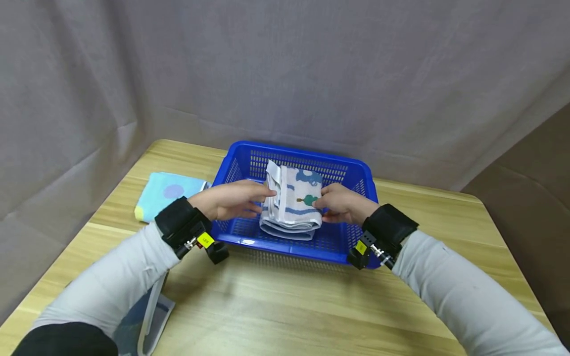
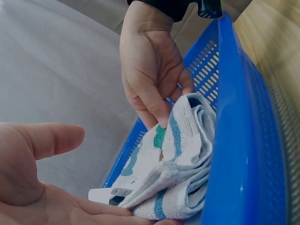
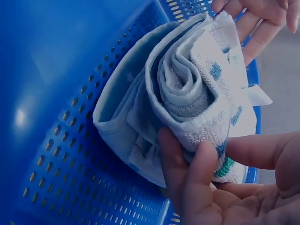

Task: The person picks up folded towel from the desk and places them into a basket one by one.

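Observation:
A folded white towel (image 1: 296, 200) with blue stripes and a green patch lies inside a blue plastic basket (image 1: 291, 251). My right hand (image 1: 345, 203) grips the towel's right side, thumb on top and fingers against the edge. In the right wrist view, rolled inner layers of the towel (image 3: 187, 89) face the camera between thumb and fingers. On the towel's left side, my left hand (image 1: 233, 199) has its fingers extended. Seen from the left wrist, the left thumb (image 2: 58, 140) stands apart from the cloth while the fingertips reach the towel's lower edge, near a white tag (image 2: 101, 194).
Left of the basket, a folded light-blue cloth (image 1: 166, 190) with a purple dot rests on the wooden table (image 1: 276, 301). A grey-blue cloth (image 1: 156, 316) with pale edging lies partly under the left forearm. A grey curtain (image 1: 311, 74) hangs behind the table.

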Motion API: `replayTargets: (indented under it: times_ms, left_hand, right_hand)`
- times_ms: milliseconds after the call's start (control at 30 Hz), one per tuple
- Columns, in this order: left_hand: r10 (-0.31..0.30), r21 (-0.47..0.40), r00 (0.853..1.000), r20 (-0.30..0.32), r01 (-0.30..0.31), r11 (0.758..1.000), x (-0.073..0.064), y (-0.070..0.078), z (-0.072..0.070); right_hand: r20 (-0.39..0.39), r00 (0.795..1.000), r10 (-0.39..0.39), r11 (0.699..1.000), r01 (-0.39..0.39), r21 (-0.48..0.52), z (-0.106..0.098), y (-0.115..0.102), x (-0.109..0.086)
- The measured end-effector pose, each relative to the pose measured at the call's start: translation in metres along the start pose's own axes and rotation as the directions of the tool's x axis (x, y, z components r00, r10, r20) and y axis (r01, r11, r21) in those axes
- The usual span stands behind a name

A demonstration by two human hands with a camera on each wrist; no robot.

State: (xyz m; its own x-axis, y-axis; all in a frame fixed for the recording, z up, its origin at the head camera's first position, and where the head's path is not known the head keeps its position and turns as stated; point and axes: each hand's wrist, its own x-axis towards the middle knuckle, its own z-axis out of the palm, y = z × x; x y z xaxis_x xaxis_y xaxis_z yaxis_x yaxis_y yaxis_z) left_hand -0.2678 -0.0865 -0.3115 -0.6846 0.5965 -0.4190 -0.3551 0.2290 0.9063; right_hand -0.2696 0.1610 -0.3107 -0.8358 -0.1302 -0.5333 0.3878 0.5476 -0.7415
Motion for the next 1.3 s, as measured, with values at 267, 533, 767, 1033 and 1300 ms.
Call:
replayTargets:
  times_ms: [267,533,767,1033,1300]
  left_hand:
    - [-0.038,-0.017,0.999,0.006,0.038,0.999,0.007,0.003,0.003]
    - [-0.059,-0.033,0.998,-0.018,0.058,0.998,0.013,0.005,0.003]
    - [-0.081,-0.026,0.996,-0.029,0.081,0.996,0.02,0.004,0.001]
    - [-0.082,-0.039,0.994,-0.07,0.08,0.996,0.033,0.004,-0.003]
    - [-0.096,-0.058,0.992,-0.077,0.091,0.994,0.041,-0.006,-0.011]
  right_hand:
    - [-0.002,1.0,0.02,1.0,-0.02,-0.021,-0.001,0.0,0.002]
    - [0.003,0.999,0.039,0.998,-0.039,-0.041,-0.001,-0.005,0.005]
    - [0.01,0.999,0.046,0.997,-0.046,-0.062,-0.002,-0.003,0.008]
    - [-0.018,0.999,0.036,0.996,-0.037,-0.086,-0.006,0.004,0.012]
    - [-0.006,1.0,0.028,0.997,-0.029,-0.076,-0.005,0.007,0.015]
